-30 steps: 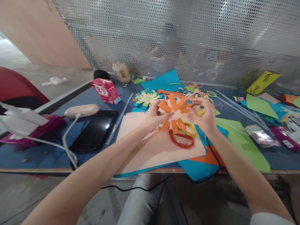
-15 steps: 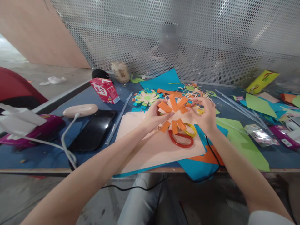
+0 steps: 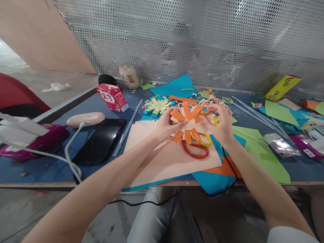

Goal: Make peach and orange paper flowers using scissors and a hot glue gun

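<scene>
Between my hands is a paper flower (image 3: 188,113) with orange strip petals around a pale peach middle. My left hand (image 3: 165,125) grips its left side, thumb on top. On the right side, the fingers of my right hand (image 3: 219,122) are closed at a petal of the same flower. Just below it lie scissors with red and yellow handles (image 3: 194,154); their blades are hidden. They rest on a stack of peach paper sheets (image 3: 157,160). Behind my left hand lies a finished-looking blue, green and peach paper flower (image 3: 158,105).
A black phone (image 3: 101,140), a white cable (image 3: 68,146) and a red box (image 3: 111,97) are on the left. Paper scraps (image 3: 209,98) lie behind the hands. Green sheets (image 3: 265,155) and a yellow box (image 3: 283,88) are to the right. A perforated metal panel (image 3: 141,37) stands at the back.
My right fingers have closed in slightly on the flower's right petal. The flower and my left hand stay almost in place; the view has shifted a little.
</scene>
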`<state>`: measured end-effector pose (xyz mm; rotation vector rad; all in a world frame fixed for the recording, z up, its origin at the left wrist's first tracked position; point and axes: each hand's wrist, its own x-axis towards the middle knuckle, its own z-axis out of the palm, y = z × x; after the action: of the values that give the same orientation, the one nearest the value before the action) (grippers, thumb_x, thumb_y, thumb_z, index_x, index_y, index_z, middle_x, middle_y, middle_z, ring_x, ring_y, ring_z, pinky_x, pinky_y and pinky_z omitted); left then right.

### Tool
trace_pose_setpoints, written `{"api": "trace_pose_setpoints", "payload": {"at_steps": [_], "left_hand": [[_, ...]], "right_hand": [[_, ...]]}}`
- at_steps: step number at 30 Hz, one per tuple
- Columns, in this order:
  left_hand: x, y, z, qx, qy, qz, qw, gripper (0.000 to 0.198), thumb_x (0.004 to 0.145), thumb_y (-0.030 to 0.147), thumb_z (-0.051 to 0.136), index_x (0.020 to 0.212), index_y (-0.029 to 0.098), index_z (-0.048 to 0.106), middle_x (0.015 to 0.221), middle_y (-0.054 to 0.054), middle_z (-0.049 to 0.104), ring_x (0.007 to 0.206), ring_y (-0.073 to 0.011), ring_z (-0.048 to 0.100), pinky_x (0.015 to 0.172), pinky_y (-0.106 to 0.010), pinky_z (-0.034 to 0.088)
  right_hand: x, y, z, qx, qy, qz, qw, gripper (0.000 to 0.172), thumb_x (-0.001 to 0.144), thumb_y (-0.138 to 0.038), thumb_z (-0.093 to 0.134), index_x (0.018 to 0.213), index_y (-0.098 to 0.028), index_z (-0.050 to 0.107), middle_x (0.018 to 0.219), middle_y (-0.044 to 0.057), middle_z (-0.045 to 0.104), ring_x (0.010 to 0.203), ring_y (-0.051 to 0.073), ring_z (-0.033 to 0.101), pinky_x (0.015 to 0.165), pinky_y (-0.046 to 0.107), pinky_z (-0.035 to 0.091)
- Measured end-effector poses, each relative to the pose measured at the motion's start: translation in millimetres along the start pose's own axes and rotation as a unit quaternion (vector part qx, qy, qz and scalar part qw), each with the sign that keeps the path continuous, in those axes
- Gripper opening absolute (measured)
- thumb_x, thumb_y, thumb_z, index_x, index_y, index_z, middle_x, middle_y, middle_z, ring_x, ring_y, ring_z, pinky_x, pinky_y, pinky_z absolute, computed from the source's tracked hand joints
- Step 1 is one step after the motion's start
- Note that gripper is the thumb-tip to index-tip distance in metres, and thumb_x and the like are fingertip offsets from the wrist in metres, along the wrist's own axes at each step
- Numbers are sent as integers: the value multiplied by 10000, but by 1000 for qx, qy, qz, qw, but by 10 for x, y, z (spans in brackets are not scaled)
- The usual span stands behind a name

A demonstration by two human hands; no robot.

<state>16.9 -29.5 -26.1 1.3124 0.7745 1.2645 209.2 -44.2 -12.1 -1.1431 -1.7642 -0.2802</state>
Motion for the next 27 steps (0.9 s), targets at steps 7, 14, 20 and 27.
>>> {"api": "trace_pose_setpoints", "payload": {"at_steps": [7,14,20,27], "left_hand": [[5,16,1,5,4,-1,1000,482,518,207,780,905,187,493,746,35,554,624,-96,571,543,-194,499],[-9,33,7,7,3,-4,1000,506,527,236,782,925,193,473,771,27,558,600,-99,567,523,-210,507],[-6,16,-3,15,-8,17,1000,511,531,223,779,933,185,467,782,35,550,667,-89,564,596,-195,508],[3,-2,-15,26,-14,35,999,470,563,247,764,922,189,466,805,33,542,711,-94,566,628,-201,511]], "right_hand": [[-19,11,-13,13,-20,-3,1000,320,745,-333,630,1024,-254,494,885,18,634,892,216,598,887,430,359],[-26,38,-11,32,-40,-28,998,346,736,-262,624,1058,-254,497,901,25,619,896,213,600,857,418,388],[-20,32,0,23,-43,-23,999,340,723,-214,633,1042,-244,516,884,27,629,878,223,604,837,436,385],[-17,21,-5,29,-50,-12,998,347,719,-210,639,1045,-238,523,872,34,621,896,231,591,837,436,402]]}}
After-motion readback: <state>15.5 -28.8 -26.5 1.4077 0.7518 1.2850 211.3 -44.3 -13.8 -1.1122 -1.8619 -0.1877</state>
